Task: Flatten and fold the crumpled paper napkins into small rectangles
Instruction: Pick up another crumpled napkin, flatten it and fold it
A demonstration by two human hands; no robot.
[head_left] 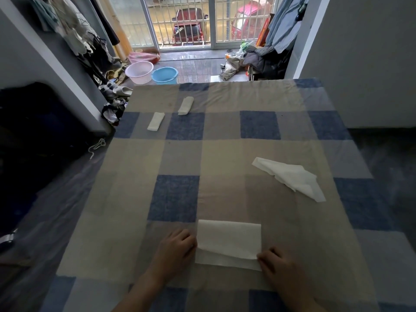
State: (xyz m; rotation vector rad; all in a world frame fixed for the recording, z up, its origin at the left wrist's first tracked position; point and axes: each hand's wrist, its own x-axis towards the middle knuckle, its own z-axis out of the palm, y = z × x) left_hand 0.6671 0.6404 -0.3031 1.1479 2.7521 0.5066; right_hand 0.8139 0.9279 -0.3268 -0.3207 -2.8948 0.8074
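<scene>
A white paper napkin (228, 239) lies near the front of the checked cloth, its upper layer folded over towards me and stopping short of the near edge. My left hand (174, 251) has curled fingers on the napkin's left edge. My right hand (278, 266) pinches its near right corner. A crumpled napkin (290, 176) lies loose to the right, farther back. Two napkins folded into small rectangles rest at the far left, one (155, 121) nearer and one (186, 105) behind it.
The blue and beige checked cloth (225, 154) covers the table. Its left and far edges drop to a floor with shoes, a pink basin (139, 72) and a blue basin (165, 75). A grey wall (360, 52) stands at the right.
</scene>
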